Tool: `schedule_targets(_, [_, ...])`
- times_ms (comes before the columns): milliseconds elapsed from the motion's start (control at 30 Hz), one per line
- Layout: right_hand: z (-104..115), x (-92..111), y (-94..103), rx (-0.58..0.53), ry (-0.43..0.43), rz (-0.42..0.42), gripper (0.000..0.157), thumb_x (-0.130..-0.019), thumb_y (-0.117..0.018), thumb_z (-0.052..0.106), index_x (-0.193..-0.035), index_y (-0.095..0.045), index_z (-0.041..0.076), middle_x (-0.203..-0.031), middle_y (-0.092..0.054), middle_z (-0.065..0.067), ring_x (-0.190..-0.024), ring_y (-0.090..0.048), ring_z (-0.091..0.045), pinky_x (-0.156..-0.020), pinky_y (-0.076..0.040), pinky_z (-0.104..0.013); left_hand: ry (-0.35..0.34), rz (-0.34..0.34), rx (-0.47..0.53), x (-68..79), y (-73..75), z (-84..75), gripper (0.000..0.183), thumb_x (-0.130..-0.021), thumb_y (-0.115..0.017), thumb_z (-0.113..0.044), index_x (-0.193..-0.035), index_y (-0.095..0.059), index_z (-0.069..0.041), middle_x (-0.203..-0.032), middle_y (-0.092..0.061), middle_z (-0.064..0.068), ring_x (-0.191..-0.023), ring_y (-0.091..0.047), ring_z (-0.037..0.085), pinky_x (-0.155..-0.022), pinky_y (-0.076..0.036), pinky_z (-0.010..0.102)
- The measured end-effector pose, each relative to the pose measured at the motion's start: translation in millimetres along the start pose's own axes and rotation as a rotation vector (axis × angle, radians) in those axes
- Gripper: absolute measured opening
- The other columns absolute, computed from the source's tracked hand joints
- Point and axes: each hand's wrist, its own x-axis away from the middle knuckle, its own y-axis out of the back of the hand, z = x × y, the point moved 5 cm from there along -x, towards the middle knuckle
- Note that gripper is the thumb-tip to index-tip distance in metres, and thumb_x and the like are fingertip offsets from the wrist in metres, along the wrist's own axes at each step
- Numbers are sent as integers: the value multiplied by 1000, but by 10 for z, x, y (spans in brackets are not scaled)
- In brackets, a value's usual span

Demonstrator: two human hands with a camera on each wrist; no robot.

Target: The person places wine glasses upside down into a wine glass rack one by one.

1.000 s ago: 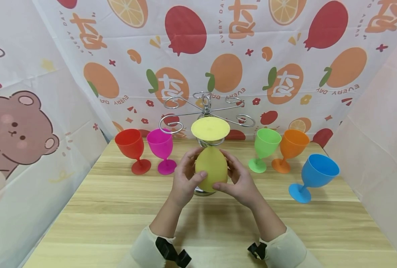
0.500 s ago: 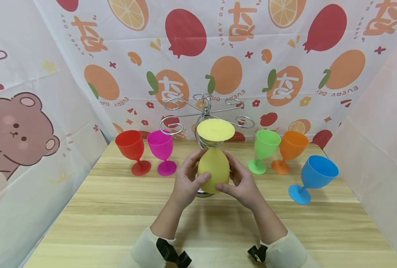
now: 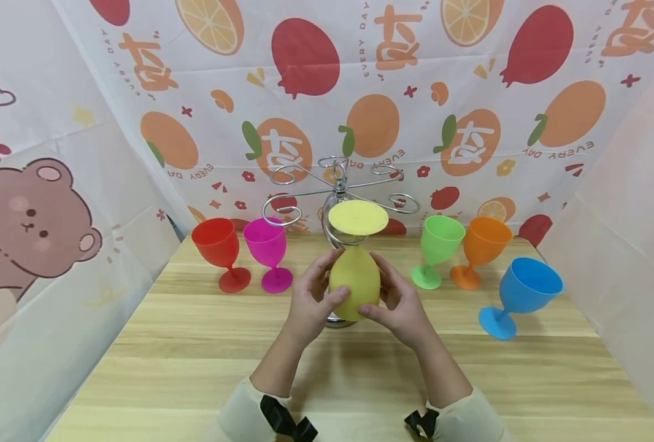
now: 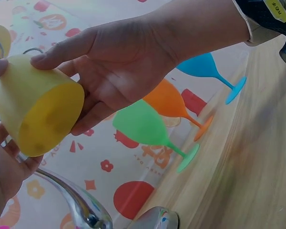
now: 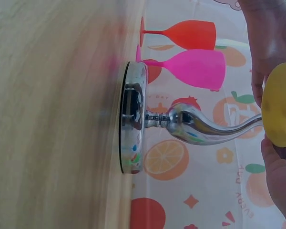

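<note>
Upside down between my hands is a yellow goblet (image 3: 354, 288), its flat foot on top and its mouth facing down. My left hand (image 3: 311, 298) grips one side of its bowl, thumb across the front. From the other side my right hand (image 3: 401, 301) holds the bowl in the same way. Directly behind stands a chrome goblet rack (image 3: 340, 185) with curled wire arms; the goblet and hands hide much of its stem. The right wrist view shows the rack's round base (image 5: 134, 119) on the table, with the goblet above it.
On the wooden table (image 3: 205, 362), a red goblet (image 3: 216, 242) and a magenta goblet (image 3: 266, 242) stand at left. Green (image 3: 440, 239), orange (image 3: 484, 239) and blue goblets (image 3: 527, 285) stand at right. A fruit-print cloth (image 3: 316, 61) hangs behind.
Both hands have shifted the yellow goblet slightly to the right in front of the rack, keeping the same grip. The other goblets and the rack stay in place.
</note>
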Motion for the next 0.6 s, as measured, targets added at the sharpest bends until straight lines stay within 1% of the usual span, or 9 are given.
schedule_targets(100, [-24, 11, 10, -5, -9, -9, 82, -84, -79, 17, -153, -35, 15, -146, -48, -16, -127, -53, -21, -103, -47, -26, 2, 7, 0, 0, 0, 28, 61, -90, -70, -26, -142, -48, -3, -137, -55, 8, -120, -54, 21, -106, -43, 38])
schedule_targets(200, [-53, 15, 15, -8, -7, -8, 81, -84, -79, 16, -153, -35, 13, -146, -48, -18, -127, -54, -22, -104, -47, -27, 6, 12, 1, -1, 4, 51, 62, -90, -70, -28, -142, -47, -4, -137, -55, 8, -120, -53, 22, -106, -43, 38])
schedule_targets(367, [-97, 8, 21, 4, -26, -9, 81, -85, -78, 17, -153, -34, 13, -147, -48, -16, -128, -53, -22, -104, -47, -26, 15, 14, 1, -5, 10, 85, 64, -89, -70, -33, -143, -47, -7, -138, -54, 7, -121, -52, 23, -106, -42, 42])
schedule_targets(467, [-114, 5, 24, 8, -42, -10, 82, -84, -79, 18, -153, -33, 13, -146, -48, -16, -128, -52, -23, -104, -46, -26, 22, 16, -5, -6, 12, 104, 62, -90, -70, -32, -143, -47, -10, -138, -54, 8, -122, -51, 24, -107, -41, 44])
schedule_targets(533, [-121, 2, 26, 8, -51, -9, 83, -85, -79, 19, -153, -33, 13, -147, -47, -15, -129, -52, -24, -105, -46, -26, 28, 16, -13, -5, 12, 114, 62, -90, -69, -30, -143, -46, -9, -139, -53, 8, -123, -51, 24, -108, -40, 46])
schedule_targets(600, [-129, 1, 25, 8, -58, -8, 83, -85, -79, 19, -154, -32, 14, -147, -47, -15, -130, -51, -25, -105, -45, -26, 31, 18, -22, -5, 10, 120, 62, -90, -68, -28, -144, -45, -6, -141, -52, 8, -123, -51, 24, -108, -39, 48])
